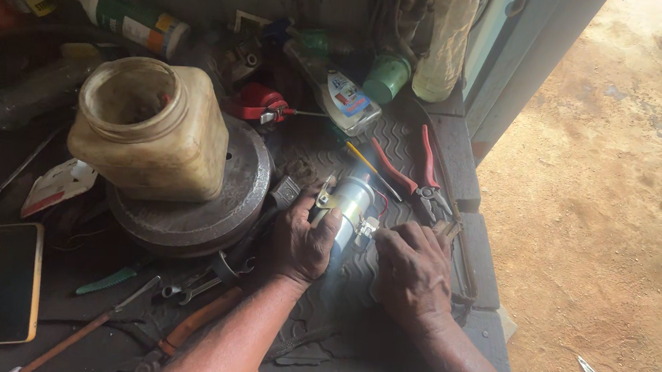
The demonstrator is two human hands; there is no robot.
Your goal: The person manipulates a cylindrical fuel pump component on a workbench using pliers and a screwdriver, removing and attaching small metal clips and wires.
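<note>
Silver cylindrical motor part (pixel 352 200) lies on the ribbed black mat (pixel 396 180) at the bench's right end, gripped between both hands. The left hand (pixel 299 244) has its fingers wrapped round the near side of the cylinder, closed on it to steady it; the right hand (pixel 413 271) is curled shut over a small fitting at the cylinder's side, and what the fingertips pinch there I cannot tell. By my reading a terminal or small fastener is being worked, and the next move calls for a firm hold with the left while the right turns or presses something tiny. Just left of the near forearm lie an orange-handled tool (pixel 192 326) and some spanners (pixel 196 282), and further left a phone in a yellow case (pixel 9 283), face up. Beside the right hand rest red-handled pliers (pixel 417 174). Behind the left hand, a yellowed open plastic jar (pixel 150 128) stands on a heavy metal pulley (pixel 208 206). Further back, a clear bottle with a blue and white label (pixel 340 94) lies on its side, a green cap (pixel 386 78) near it, and a green bottle with a white nozzle and white and yellow label (pixel 129 17) lies at the rear left.
</note>
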